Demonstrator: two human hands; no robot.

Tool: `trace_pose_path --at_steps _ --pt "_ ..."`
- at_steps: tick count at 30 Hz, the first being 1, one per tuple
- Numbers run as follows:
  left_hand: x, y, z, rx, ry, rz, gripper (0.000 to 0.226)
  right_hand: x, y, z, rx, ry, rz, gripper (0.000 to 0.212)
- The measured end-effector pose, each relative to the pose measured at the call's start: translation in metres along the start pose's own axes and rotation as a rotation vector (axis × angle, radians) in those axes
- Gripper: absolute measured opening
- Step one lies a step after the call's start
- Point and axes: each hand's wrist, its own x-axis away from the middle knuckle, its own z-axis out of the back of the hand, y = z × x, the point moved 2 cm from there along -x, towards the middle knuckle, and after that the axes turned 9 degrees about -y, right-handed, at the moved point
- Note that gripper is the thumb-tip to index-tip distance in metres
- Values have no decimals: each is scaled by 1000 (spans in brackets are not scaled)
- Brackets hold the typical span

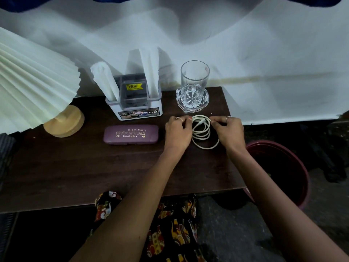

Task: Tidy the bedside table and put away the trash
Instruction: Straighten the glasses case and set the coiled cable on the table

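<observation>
With no loose trash visible on the bedside table [75,173], tidying appears nearly complete: left hand [178,132] and right hand [229,131] pinch the coiled white cable [203,133], just before the drinking glass [194,86].

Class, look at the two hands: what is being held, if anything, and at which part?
The coiled white cable: left hand pinches the coil's left side, right hand its right side, near the top.
</observation>
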Motion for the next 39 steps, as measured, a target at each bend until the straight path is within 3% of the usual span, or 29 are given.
trace_pose_path --at_steps 10,34,39 --pt "9 -6 -5 -152 39 -184 36 -5 0 -5 144 -8 43 17" --pt "8 -2 4 -167 -120 -195 38 -11 -5 -3 132 -148 32 22" --pt "4 -1 6 -132 -127 -145 39 -9 -8 -1 171 -88 68 22"
